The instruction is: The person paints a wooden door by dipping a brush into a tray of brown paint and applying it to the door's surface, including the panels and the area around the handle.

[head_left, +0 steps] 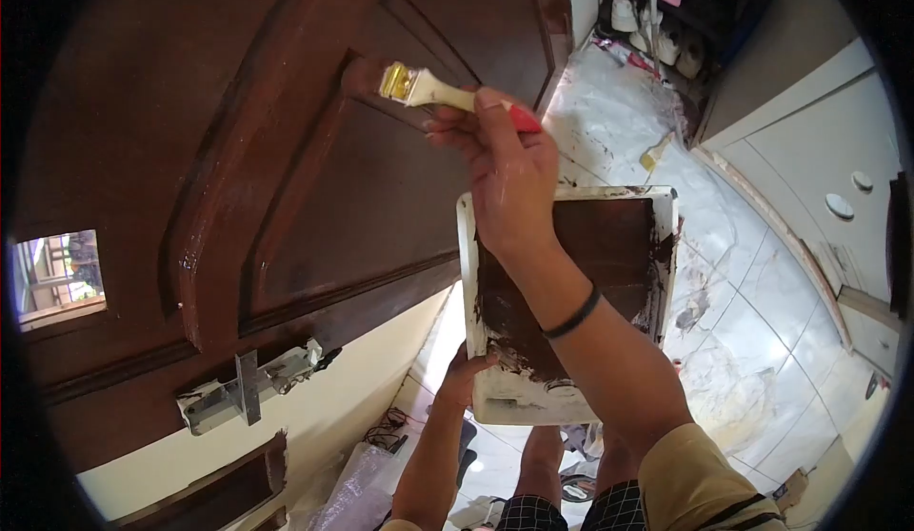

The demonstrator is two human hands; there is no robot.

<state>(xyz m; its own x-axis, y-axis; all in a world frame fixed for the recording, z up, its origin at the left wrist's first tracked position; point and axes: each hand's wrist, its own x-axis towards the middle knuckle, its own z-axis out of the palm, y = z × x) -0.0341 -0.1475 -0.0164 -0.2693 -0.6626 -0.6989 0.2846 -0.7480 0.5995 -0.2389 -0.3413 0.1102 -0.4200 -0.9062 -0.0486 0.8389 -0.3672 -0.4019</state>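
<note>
My right hand (519,174) is closed on the handle of a paintbrush (443,91), held up in front of the dark brown panelled door (324,202). The brush has a cream handle with a red end, and its metal band and bristles look yellowish. Below, my left hand (463,379) grips the left edge of a white paint tray (524,409), its fingers partly hidden. Dark brown paint (614,245) covers the tray's inside and smears its rim. My right forearm crosses above the tray. Parts of the door's moulding shine as if wet.
A metal lock plate (248,388) sits on the door's edge. Plastic sheeting (609,102) covers part of the tiled floor, where a second brush (656,153) lies. Shoes (666,47) fill a rack at the back. A white cabinet (809,160) stands right.
</note>
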